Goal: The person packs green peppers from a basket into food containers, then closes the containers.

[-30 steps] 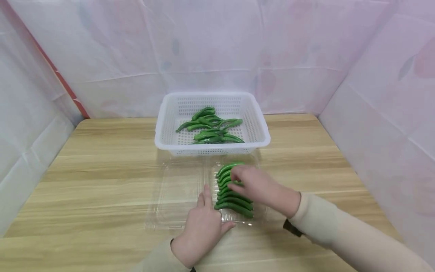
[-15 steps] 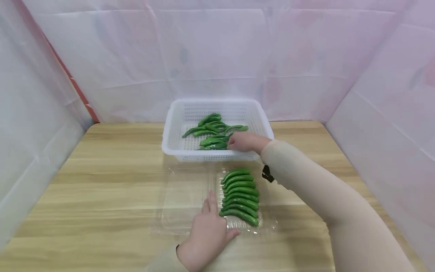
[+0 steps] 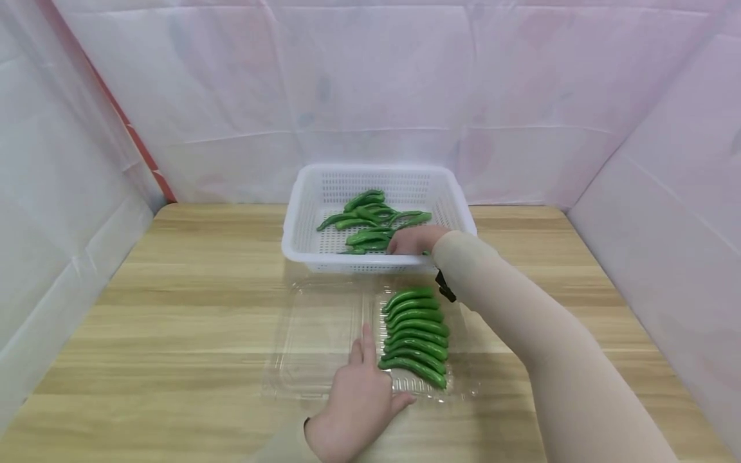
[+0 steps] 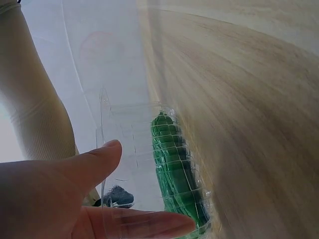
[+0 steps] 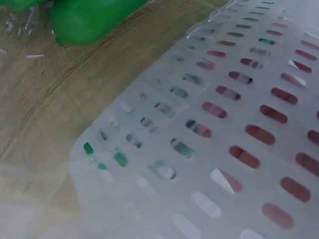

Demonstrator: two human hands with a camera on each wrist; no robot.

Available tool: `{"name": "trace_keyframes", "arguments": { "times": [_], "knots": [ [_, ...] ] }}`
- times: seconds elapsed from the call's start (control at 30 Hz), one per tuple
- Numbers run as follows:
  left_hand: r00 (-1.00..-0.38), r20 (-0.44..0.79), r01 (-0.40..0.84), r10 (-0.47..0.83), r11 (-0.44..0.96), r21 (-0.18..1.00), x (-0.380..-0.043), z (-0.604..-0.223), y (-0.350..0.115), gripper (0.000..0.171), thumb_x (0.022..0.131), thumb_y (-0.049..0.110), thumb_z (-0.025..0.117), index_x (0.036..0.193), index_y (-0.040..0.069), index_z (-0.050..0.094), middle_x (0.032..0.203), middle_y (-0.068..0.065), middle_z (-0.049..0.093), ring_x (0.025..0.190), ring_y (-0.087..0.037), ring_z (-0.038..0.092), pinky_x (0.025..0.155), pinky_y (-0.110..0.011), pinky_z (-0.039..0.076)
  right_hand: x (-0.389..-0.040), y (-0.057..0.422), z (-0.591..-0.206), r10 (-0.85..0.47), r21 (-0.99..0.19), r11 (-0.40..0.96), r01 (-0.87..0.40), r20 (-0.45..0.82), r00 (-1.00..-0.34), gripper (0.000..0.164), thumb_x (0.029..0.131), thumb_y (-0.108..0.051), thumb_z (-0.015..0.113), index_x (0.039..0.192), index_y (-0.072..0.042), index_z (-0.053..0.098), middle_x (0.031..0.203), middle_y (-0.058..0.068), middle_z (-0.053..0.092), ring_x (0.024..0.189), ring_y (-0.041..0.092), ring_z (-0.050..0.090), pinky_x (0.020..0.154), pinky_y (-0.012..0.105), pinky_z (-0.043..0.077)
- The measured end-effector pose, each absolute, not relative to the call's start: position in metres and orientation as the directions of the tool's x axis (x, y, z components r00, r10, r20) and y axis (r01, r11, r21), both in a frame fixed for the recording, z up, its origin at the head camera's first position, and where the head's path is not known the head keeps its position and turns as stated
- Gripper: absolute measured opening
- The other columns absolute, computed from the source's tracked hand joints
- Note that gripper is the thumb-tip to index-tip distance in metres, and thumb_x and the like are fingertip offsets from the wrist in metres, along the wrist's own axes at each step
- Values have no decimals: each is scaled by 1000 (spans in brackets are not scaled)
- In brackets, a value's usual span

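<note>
My left hand rests with straight fingers on a clear plastic clamshell box, along the fold between its two halves. In the box's right half, several green chili peppers lie side by side in a column. The left wrist view shows the thumb raised and the peppers behind the clear wall. My right hand reaches into a white perforated basket, over loose green peppers. Its fingertips are hidden behind the front rim, so I cannot tell what they hold.
The basket stands directly behind the box on the wooden table. Its holed wall fills much of the right wrist view. Light printed sheets enclose the table at the back and sides.
My right hand has moved from the pepper column in the box up into the basket, then slightly lower behind its front rim. My left hand has stayed on the box. The head view has shifted slightly.
</note>
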State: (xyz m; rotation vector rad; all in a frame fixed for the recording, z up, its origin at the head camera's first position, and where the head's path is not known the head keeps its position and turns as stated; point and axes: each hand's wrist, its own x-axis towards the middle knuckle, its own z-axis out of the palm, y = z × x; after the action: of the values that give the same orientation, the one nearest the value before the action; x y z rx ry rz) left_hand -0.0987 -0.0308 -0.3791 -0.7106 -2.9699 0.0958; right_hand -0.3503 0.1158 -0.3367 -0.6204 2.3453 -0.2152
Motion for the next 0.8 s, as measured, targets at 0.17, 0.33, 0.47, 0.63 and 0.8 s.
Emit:
{"name": "trace_keyframes", "arguments": {
  "times": [0.17, 0.33, 0.47, 0.63, 0.8],
  "knots": [
    [-886, 70, 453, 459, 888, -83, -98, -377, -30, 71, 78, 73, 45, 49, 10, 59, 132, -34, 42, 108, -37, 57, 36, -26, 43, -353, 123, -331, -551, -384, 833, -398, -517, -655, 33, 95, -23, 47, 118, -6, 62, 104, 7, 63, 88, 19, 56, 83, 36, 45],
    [-887, 73, 449, 455, 889, -84, -97, -375, -31, 69, 79, 72, 46, 50, 11, 60, 131, -34, 43, 107, -37, 57, 35, -26, 43, -354, 135, -323, -570, -579, 772, -263, -446, -690, 22, 97, -17, 47, 88, -1, 59, 68, 4, 50, 57, 17, 40, 69, 41, 43],
    [-887, 74, 450, 456, 889, -83, -96, -374, -32, 68, 79, 71, 47, 49, 12, 59, 131, -34, 43, 107, -37, 57, 35, -26, 42, -353, 145, -323, -562, -644, 740, -196, -430, -707, 22, 98, -18, 46, 83, -5, 54, 68, 2, 47, 61, 20, 41, 67, 40, 42],
    [-888, 65, 451, 455, 890, -63, -97, -375, -31, 67, 79, 70, 47, 50, 12, 60, 132, -34, 42, 108, -38, 57, 35, -26, 42, -350, 153, -324, -533, -626, 756, -192, -417, -736, 20, 97, -18, 48, 87, -3, 56, 70, 3, 50, 65, 20, 43, 67, 38, 41],
    [-889, 66, 451, 454, 891, -46, -97, -377, -31, 65, 79, 69, 50, 51, 11, 61, 131, -35, 42, 106, -38, 57, 35, -28, 44, -348, 152, -326, -549, -500, 807, -315, -435, -714, 18, 95, -19, 51, 94, -4, 61, 78, 5, 54, 63, 15, 44, 67, 35, 42]
  ]
}}
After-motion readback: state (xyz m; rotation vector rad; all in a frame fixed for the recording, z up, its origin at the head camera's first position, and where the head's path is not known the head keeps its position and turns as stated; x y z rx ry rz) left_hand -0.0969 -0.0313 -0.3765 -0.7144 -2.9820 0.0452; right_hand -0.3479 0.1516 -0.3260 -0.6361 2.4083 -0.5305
